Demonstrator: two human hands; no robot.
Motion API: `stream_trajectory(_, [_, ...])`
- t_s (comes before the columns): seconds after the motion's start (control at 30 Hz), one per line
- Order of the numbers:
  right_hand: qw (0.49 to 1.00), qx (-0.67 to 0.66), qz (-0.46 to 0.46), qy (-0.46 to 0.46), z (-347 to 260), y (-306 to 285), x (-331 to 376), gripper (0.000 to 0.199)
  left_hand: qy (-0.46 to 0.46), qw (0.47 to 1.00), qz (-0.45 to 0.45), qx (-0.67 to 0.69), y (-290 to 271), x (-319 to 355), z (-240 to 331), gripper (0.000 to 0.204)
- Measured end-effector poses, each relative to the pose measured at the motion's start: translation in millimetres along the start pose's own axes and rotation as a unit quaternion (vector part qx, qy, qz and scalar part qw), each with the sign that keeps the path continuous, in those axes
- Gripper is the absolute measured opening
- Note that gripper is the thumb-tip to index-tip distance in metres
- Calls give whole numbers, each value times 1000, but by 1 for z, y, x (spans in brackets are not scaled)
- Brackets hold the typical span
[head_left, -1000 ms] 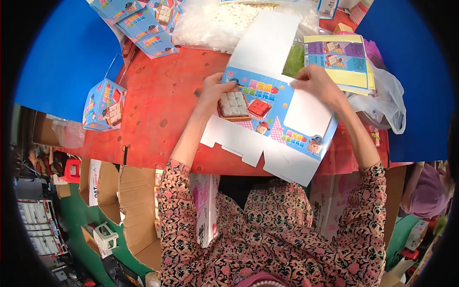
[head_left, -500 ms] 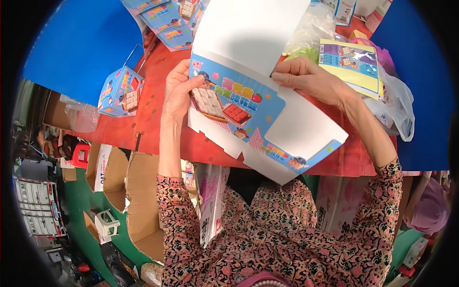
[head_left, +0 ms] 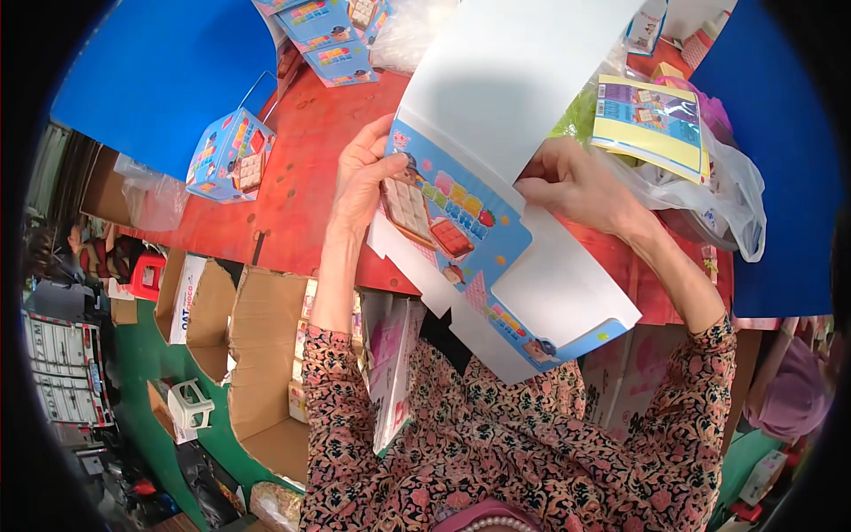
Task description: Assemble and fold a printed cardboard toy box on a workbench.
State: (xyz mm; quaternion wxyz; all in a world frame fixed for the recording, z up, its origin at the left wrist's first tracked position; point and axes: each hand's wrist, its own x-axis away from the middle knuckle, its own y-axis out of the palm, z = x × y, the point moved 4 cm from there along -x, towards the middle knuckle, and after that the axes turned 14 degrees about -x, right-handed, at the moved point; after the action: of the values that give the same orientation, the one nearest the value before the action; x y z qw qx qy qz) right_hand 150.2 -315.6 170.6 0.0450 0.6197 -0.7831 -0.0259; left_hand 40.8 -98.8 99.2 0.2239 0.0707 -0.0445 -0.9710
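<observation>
A flat, unfolded carton blank [head_left: 461,222], printed blue with cake pictures on one panel and plain white on its large flap, hangs tilted over the table in front of me. At its left edge my left hand [head_left: 360,182] grips it, thumb on the printed face and fingers behind. My right hand [head_left: 572,184] is closed at the right edge, by the crease between the printed panel and the white flap; its fingertips are partly hidden. An assembled blue box [head_left: 229,160] with a thin handle stands on the table to the left.
The table has a red cover [head_left: 306,177]. Flat blue cartons [head_left: 328,40] lie at its far side. On the right, a yellow-edged printed sheet [head_left: 651,129] rests by a plastic bag [head_left: 740,191]. Open cardboard boxes [head_left: 270,355] and a white stool [head_left: 191,406] stand below left.
The blank and both hands have come lower and nearer to me, with the left hand also shifting right. The view has turned slightly. Both hands keep hold of the blank.
</observation>
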Motion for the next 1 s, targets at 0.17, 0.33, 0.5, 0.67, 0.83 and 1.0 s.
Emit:
stream_trajectory(0.17, [998, 12, -11, 63, 14, -16, -1, 25, -33, 999, -9, -4, -5, 1, -7, 52])
stream_trajectory(0.33, [992, 90, 9, 83, 39, -16, -9, 20, -69, 998, 0, -10, -20, 15, -18, 49])
stream_trajectory(0.5, [967, 106, 205, 104, 47, -28, 12, 24, 33, 999, 19, 13, -8, 27, -15, 52])
stream_trajectory(0.67, [969, 119, 212, 47, 40, -26, 12, 18, 237, 886, 266, -297, 5, 51, -12, 53])
stream_trajectory(0.83, [972, 132, 196, 2, 6, -23, 8, 17, 503, 663, 263, -488, 82, 58, 44, 25])
stream_trajectory(1.0, [949, 135, 284, 4, -20, -11, 5, 23, 495, 572, 322, -569, 79, 71, 74, 37])
